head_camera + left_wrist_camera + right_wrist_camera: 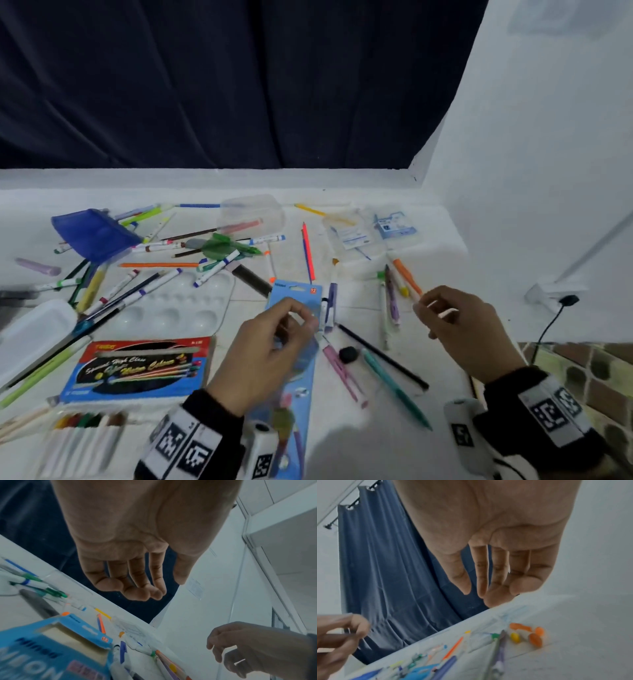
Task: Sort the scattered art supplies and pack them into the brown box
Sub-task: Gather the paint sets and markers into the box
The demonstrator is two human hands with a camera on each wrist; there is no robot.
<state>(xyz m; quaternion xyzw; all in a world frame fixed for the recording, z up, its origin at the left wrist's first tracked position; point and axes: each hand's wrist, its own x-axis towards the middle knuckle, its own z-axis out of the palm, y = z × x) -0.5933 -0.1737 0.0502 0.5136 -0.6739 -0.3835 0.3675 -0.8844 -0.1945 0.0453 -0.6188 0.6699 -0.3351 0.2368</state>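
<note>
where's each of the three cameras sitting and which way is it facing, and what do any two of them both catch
Head: on the person's head, looking forward and down at the white table; shows both hands and sleeves.
Left wrist: under the left hand, looking along the palm toward the dark curtain; shows loosely curled fingers.
Right wrist: under the right hand, facing the curtain and wall; shows its palm.
Shared: head and left wrist views both show the light blue pencil box.

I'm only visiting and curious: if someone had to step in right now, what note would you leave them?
Left hand: empty, fingers loosely curled, above the long light-blue cardboard pencil box.
Right hand: empty, loosely curled, near the orange-capped markers.
Markers, pencils, the white plastic paint palette and the red-and-blue watercolour pack lie scattered on the white table.
No brown box in view; nothing visibly packed. All sorting remains.
</note>
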